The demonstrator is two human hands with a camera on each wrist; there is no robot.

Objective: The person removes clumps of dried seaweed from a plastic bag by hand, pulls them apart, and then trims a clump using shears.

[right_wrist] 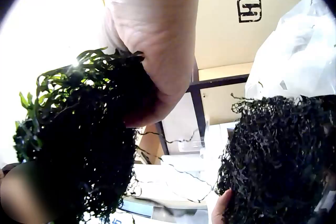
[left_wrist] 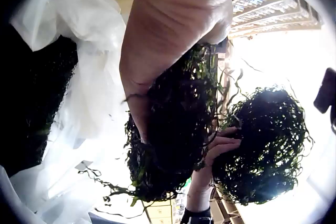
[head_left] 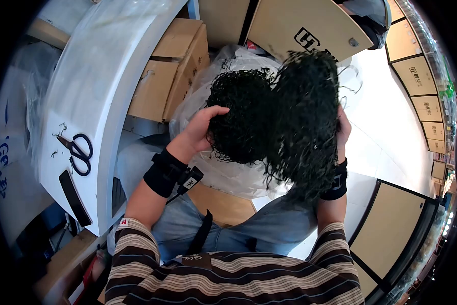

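While held above the plastic bag (head_left: 223,175):
left hand (head_left: 200,129) grips round clump (head_left: 243,117); right hand (head_left: 343,129) grips longer clump (head_left: 307,117), hanging just beside.

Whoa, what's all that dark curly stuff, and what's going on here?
A person in a striped top is holding up two clumps of dark green stringy strands, one in each hand. The left hand grips the smaller clump, and the right hand holds the bigger clump. Both clumps hang over a clear plastic bag. Scissors lie untouched on the white table to the left.
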